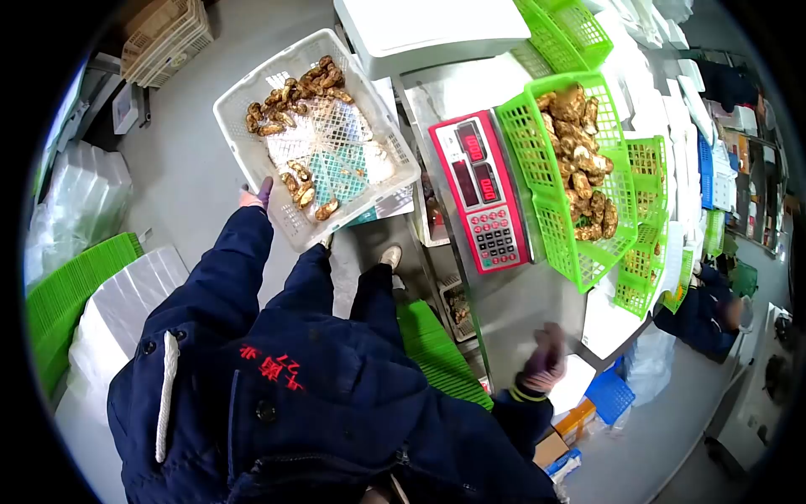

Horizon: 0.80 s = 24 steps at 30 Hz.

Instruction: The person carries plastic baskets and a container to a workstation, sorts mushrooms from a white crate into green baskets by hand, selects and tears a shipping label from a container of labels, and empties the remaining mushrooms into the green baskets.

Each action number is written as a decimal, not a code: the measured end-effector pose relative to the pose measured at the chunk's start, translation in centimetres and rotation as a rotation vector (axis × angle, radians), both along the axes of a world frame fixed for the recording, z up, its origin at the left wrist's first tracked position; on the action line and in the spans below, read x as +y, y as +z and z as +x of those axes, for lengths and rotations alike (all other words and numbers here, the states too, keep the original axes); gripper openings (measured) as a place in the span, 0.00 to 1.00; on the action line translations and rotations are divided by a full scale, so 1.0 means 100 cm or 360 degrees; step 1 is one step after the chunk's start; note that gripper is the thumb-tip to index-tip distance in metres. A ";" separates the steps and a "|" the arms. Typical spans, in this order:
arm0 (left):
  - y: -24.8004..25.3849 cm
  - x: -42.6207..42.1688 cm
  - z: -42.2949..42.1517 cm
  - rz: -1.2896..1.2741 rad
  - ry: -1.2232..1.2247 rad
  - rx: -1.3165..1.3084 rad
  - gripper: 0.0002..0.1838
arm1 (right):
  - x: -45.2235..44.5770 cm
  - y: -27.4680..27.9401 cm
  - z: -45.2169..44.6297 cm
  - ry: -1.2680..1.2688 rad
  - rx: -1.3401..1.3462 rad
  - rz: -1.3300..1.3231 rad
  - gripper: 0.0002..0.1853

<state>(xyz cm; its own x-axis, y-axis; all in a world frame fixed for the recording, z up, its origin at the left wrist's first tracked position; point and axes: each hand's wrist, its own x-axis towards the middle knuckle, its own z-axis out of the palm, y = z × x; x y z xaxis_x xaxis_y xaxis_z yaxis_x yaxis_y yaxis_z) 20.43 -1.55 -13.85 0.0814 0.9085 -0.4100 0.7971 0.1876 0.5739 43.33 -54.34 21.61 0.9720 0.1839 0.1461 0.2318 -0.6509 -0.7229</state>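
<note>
A white plastic crate (231,109) with brown-and-cream mushrooms (302,94) along its far side and a few more near its near side is at the upper left. Gripping the near left edge of this crate is my left hand (256,196), in a purplish glove. My right hand (546,361), slightly blurred, hovers by the metal table's near end, fingers stretched out and holding nothing. Beyond it, a red-and-white digital scale (504,223) stands on the table. Beside the scale, a green basket (529,155) full of mushrooms (579,160) is tilted in my view.
More green baskets (642,281) with mushrooms stand to the right. A white foam box (437,38) is at the table's far end. Stacked green baskets (437,349) lie below the table, others (63,302) at far left. Another person (705,315) is at the right.
</note>
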 end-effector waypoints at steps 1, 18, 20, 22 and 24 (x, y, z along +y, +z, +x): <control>0.008 0.004 0.010 0.0036 -0.0017 -0.0263 0.50 | 0.013 -0.014 -0.011 0.0156 0.0074 -0.0141 0.11; 0.063 0.030 -0.034 -0.0076 -0.0116 -0.0448 0.39 | 0.248 -0.074 -0.049 0.0100 0.1486 0.1035 0.18; 0.063 0.038 -0.023 -0.0045 -0.0148 -0.0528 0.38 | 0.197 -0.072 -0.011 -0.0560 0.1542 0.1702 0.16; 0.067 0.042 -0.009 -0.0056 -0.0242 -0.0585 0.38 | 0.137 -0.039 0.033 -0.0514 0.0998 0.2140 0.15; 0.066 0.048 0.009 -0.0035 -0.0385 -0.0608 0.38 | 0.110 0.016 0.066 -0.1050 0.0351 0.1290 0.21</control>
